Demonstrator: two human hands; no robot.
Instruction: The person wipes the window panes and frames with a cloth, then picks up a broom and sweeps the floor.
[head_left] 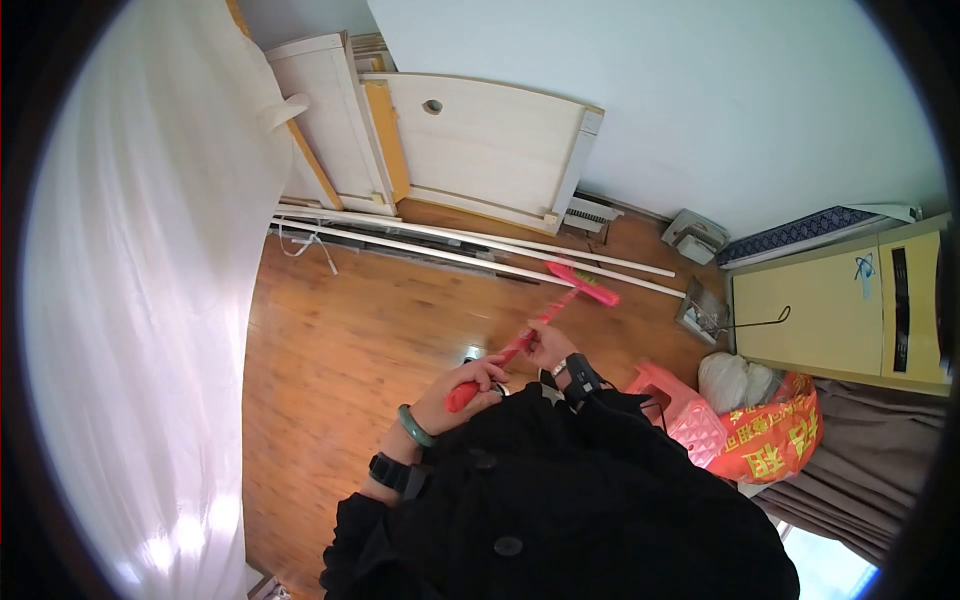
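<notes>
A pink broom (553,307) slants away from my body, its wide head (588,284) overlapping the ends of the white poles in this view. My left hand (465,388) wraps round the top of its handle, close to the thick red end. Farther down, my right hand (549,346) grips the same handle, fingers closed about it. A green bangle (415,427) and a dark band are on my left wrist; a black device (582,375) is strapped to my right.
White poles (440,240) lie along the wall beneath leaning panels (480,145). At left hangs a white curtain (150,250). On the right are a metal dustpan-like piece (705,312), a pink stool (678,408), a red bag (770,437) and a yellow cabinet (805,315).
</notes>
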